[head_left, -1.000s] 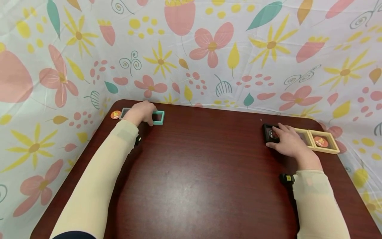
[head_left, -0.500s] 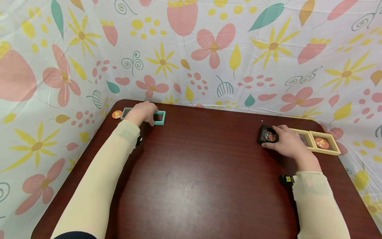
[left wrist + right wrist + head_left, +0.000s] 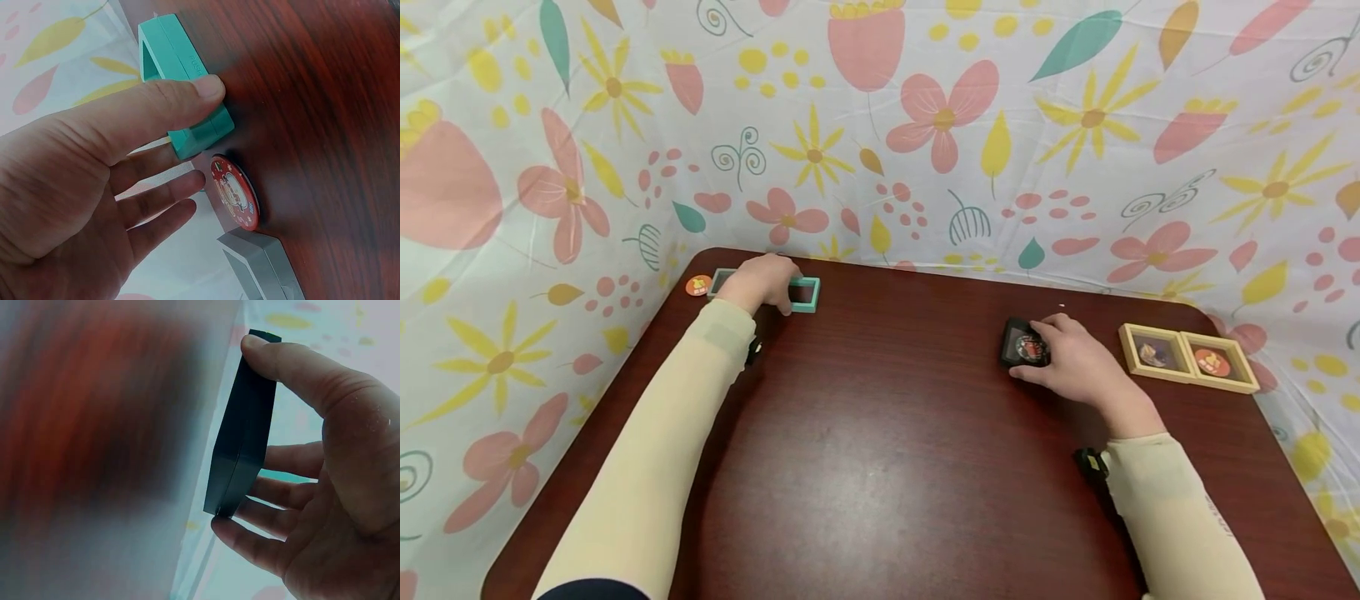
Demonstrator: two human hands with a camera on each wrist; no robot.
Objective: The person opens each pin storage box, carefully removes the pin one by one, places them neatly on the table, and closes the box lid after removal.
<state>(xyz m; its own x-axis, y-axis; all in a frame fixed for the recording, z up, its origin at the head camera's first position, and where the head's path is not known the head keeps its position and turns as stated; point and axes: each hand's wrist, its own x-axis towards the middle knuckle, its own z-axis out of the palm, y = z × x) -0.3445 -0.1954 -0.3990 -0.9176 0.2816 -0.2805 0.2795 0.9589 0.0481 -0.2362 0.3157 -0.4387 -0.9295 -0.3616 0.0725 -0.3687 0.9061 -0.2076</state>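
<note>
Head view: the right hand (image 3: 1071, 358) has its grip pinched on the black frame (image 3: 1015, 336), thumb at the near edge and fingers at the far one. A round red badge (image 3: 1032, 348) shows inside that frame; whether the frame touches the worktop (image 3: 887, 417) I cannot tell.

Well to the left of the black frame is the left hand (image 3: 763, 279), its grip pinching the teal frame (image 3: 181, 53) between thumb and forefinger. On that same side, as the left wrist view shows, a second red badge (image 3: 236, 192) lies between the teal frame and a grey frame (image 3: 275, 265), near the other fingertips. An orange disc (image 3: 698, 286) lies farthest left of the black frame.

To the right of the black frame, apart from it, two yellow frames (image 3: 1161, 375) touch side by side; the farther one contains another orange disc (image 3: 1212, 362). Behind the black frame hangs a flower-patterned cloth (image 3: 850, 125).
</note>
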